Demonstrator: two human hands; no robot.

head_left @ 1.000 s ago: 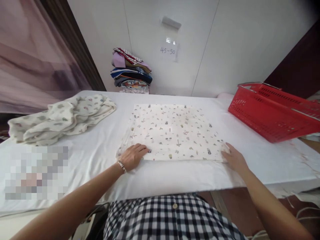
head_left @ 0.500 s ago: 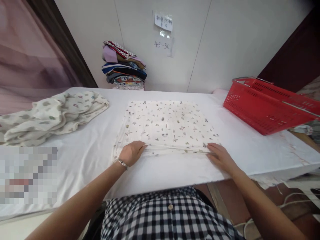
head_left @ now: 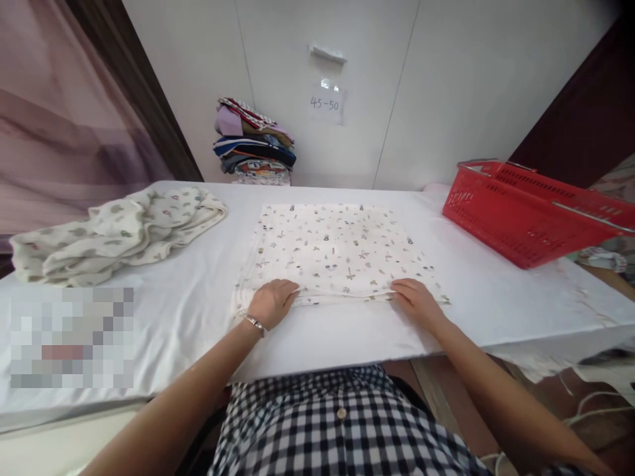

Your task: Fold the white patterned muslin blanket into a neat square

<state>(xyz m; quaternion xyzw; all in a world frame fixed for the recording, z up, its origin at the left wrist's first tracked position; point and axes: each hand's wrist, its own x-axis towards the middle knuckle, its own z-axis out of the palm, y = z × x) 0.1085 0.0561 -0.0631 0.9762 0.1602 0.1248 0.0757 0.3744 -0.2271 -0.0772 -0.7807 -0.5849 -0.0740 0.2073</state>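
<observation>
A white cloth with small printed motifs (head_left: 337, 251) lies folded flat in the middle of the white table (head_left: 198, 311). My left hand (head_left: 270, 301) rests on its near left edge, fingers curled over the hem. My right hand (head_left: 415, 301) lies on the near edge toward the right, fingers bent and pressing the hem, which is slightly bunched between the two hands. A bracelet sits on my left wrist.
A crumpled cream cloth with coloured spots (head_left: 114, 231) lies at the table's left. A red plastic basket (head_left: 526, 215) stands at the right. A stack of folded colourful clothes (head_left: 253, 149) sits against the back wall under a paper label.
My right hand has slid left along the cloth's near edge, from the right corner toward the middle. The hem has bunched up a little. My left hand has stayed in place.
</observation>
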